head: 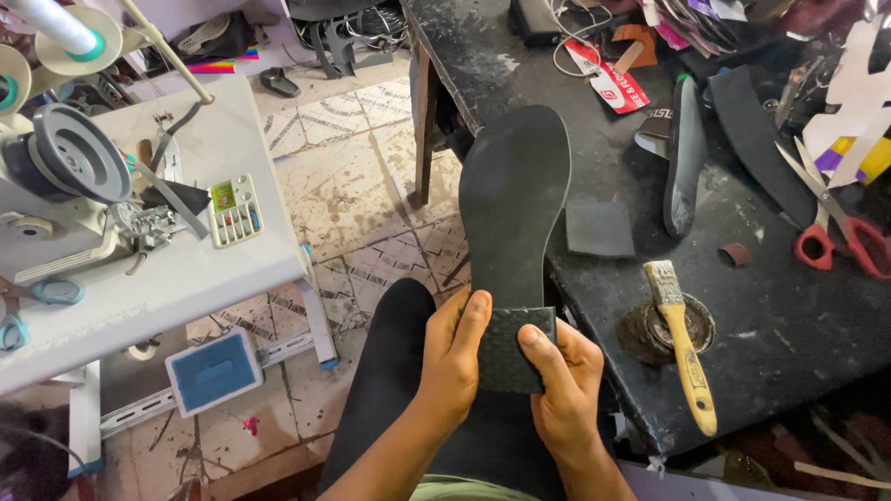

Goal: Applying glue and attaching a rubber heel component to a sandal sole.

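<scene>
Hands hold a black shoe sole [513, 199] upright over the lap, near the workbench [789, 343] edge. Left hand [452, 357] grips its lower left side, thumb on a textured black heel piece [512, 348]. Right hand [568, 390] clasps the heel piece from the right, thumb pressing on top. Glue brush [682, 343] rests on a tin right of them; red scissors [835, 223] far right; sewing machine [74, 186] left.

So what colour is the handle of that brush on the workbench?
Yellow: the brush has a yellow handle and pale bristles, seen clearly in the head view.
</scene>
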